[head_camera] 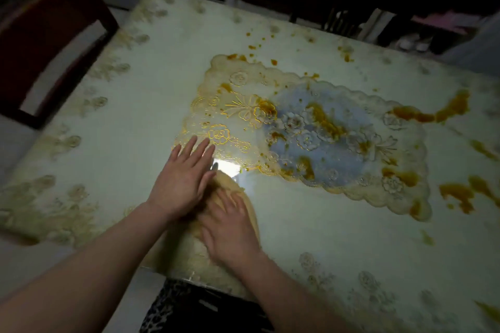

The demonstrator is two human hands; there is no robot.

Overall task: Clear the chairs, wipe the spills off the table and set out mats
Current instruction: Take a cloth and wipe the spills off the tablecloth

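From the head camera I look down on the pale green, flower-printed bench (pixel 113 121), smeared along its far right with orange-brown sauce spills (pixel 430 113). A translucent scalloped plastic mat with gold flower embossing (pixel 232 116) lies ahead of me, partly overlapped by a second translucent mat with a bluish centre (pixel 338 140); sauce blotches show on both.

My left hand (pixel 182 184) lies flat, fingers (pixel 189 150) spread and gripping nothing, their tips touching the near left edge of the gold mat. My right hand (pixel 230 227) presses open-palmed on a tan cloth-like sheet (pixel 189 249) at the near edge of the bench; it is blurred, and I cannot tell whether it is a rag or another mat.

The two mats run in a long diagonal from my left fingers away to the far right, so the left hand is nearer them, and the worst spills lie beyond, well apart from both hands. A dark wooden chair (pixel 51 35) stands at the bench's left side.
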